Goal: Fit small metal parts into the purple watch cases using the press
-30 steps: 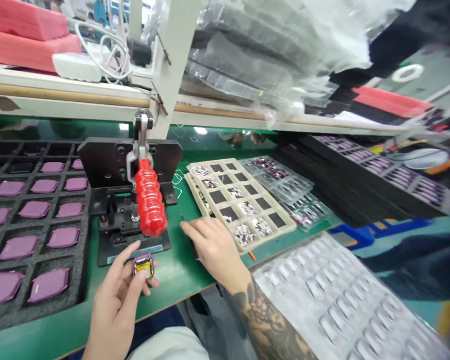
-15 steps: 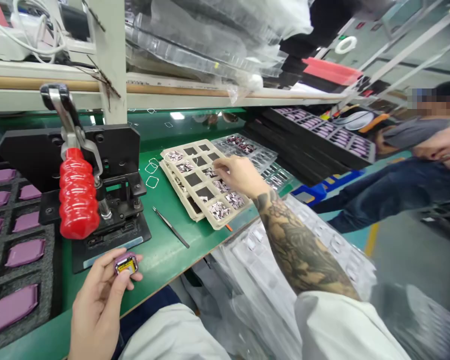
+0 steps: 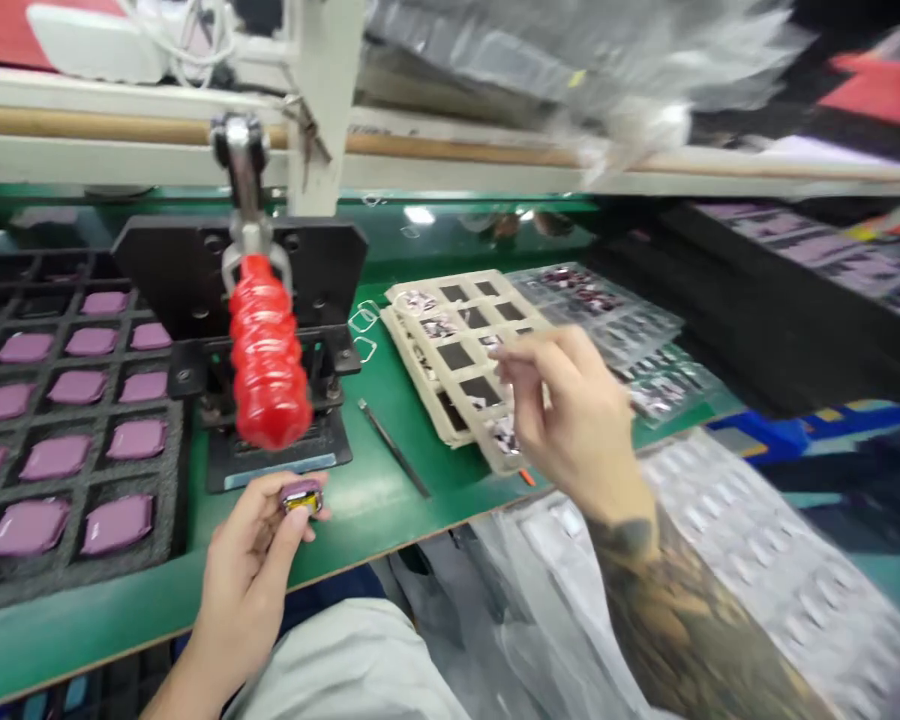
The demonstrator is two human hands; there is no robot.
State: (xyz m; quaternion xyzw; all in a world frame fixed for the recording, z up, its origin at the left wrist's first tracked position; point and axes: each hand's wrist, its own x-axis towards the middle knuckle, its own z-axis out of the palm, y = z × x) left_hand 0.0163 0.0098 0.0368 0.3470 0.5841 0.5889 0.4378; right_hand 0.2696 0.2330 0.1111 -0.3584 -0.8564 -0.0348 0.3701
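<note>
My left hand (image 3: 249, 570) grips a small purple device casing (image 3: 301, 497), its open side showing a yellow part and dark inner edges. The thumb presses on the casing, over the green bench near its front edge. My right hand (image 3: 570, 410) is in a pinch above the beige compartment tray (image 3: 459, 357). What its fingertips hold, if anything, is too small and blurred to make out. Several tray compartments have small shiny parts in them, and others show dark bottoms. Between the hands, tweezers (image 3: 394, 448) lie on the bench.
A black press fixture with a red handle (image 3: 268, 350) stands behind my left hand. At left, a foam tray (image 3: 178, 470) carries purple casings. Clear plastic trays (image 3: 607, 320) and black foam (image 3: 690, 300) lie right. White frame pieces (image 3: 364, 318) rest beside the fixture.
My right hand has lifted off the tray and come back toward me, fingers pinched. My left hand still holds the casing. The view has swung left, showing more of the foam tray.
</note>
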